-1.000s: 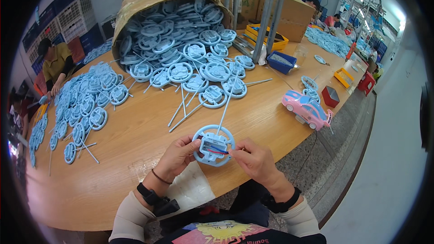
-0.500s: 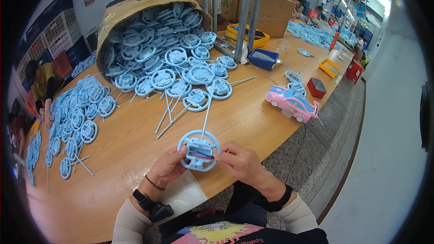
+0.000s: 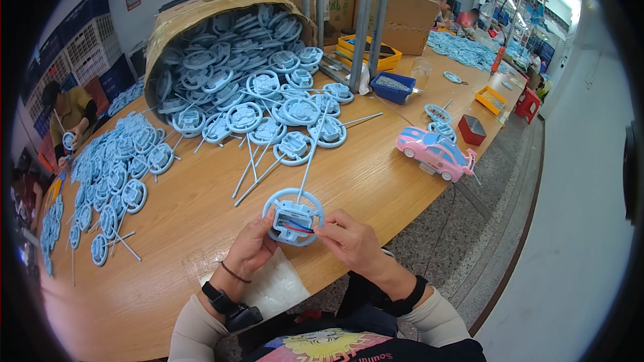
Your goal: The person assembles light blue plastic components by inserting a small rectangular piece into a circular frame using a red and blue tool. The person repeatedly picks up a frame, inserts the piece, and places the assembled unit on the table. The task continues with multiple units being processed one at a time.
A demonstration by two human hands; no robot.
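Observation:
A light-blue toy steering wheel with a long thin rod is held just above the near table edge, its open battery-box side facing up. My left hand grips the wheel's left rim, thumb on top. At the opposite rim my right hand has its fingers pinched together on the ends of the red and blue wires, which run across the open compartment. The fingertips hide the wire ends. The rod points away toward the heap of wheels.
More blue steering wheels spill from a tipped carton; another pile lies left. At right are a pink toy car, a red box, a blue bin and a yellow tray. A co-worker sits far left.
The wheel in my hands has shifted slightly upward and tilted, and my right hand has moved a little left with it. The co-worker at far left has raised a wheel with a rod.

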